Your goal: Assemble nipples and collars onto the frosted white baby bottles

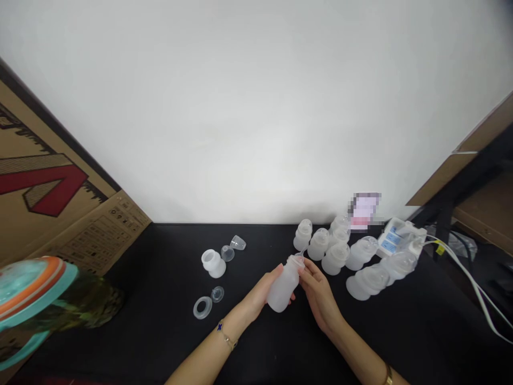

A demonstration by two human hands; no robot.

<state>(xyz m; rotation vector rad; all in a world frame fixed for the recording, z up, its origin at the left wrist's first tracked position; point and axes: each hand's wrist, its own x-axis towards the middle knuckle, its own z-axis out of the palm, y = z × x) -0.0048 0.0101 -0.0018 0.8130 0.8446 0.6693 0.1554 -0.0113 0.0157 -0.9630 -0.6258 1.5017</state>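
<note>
- Head view, looking down at a black table [100,353], with a white wall [256,107] behind it.
- Frosted plastic bottle [284,286] held tilted at mid-table, just above our hands.
- Left hand [256,297]: fingers together, wrapped on the bottle's body. Beaded bracelet [226,334] on the wrist.
- Right hand [320,297]: fingers close together, clamped at the bottle's neck. Small clear piece [299,255] at the top, partly hidden by the fingers.
- 1 o'clock, just beside the right hand: cluster of frosted bottles with clear domed tops [334,251], some upright, some on their sides.
- 9 to 10 o'clock: white silicone part [212,263], clear cup [227,253], clear funnel piece [238,243].
- 8 to 9 o'clock: clear ring [202,307] near a small clear disc [217,294].
- 2 o'clock, far edge: white unit with blue labels [395,238], white cable [468,280] running off to the right, pixelated card [364,211] behind.
- 9 o'clock, far off: cardboard box [48,182], partly blocked by a blurry teal-and-orange round object [30,286] in the near corner.
</note>
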